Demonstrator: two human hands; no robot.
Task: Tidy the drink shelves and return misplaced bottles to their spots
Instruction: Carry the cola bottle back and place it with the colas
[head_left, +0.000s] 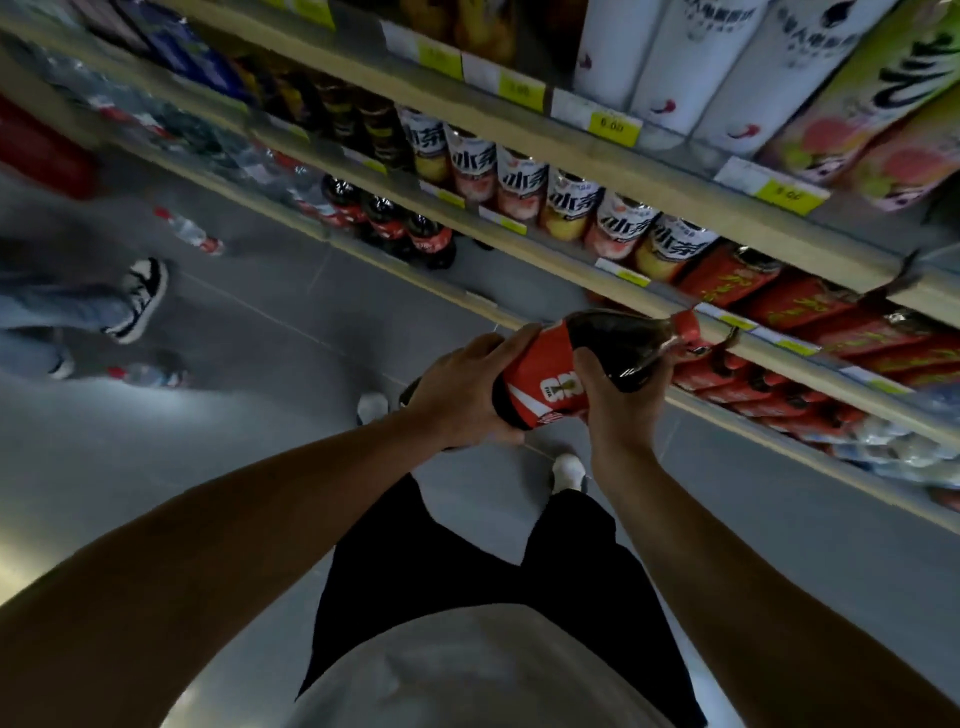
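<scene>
My left hand (462, 389) and right hand (618, 400) both clasp the large dark plastic cola bottle with a red label and cap (587, 358), tilted before the near shelf edge. It looks misplaced; next I should carry it far left to the 3 matching cola bottles (389, 218).

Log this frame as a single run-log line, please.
phase: carrying | held: cola bottle, tilted, cap toward shelf | left hand grip: base end | right hand grip: shoulder | loose: water bottle on floor
</scene>
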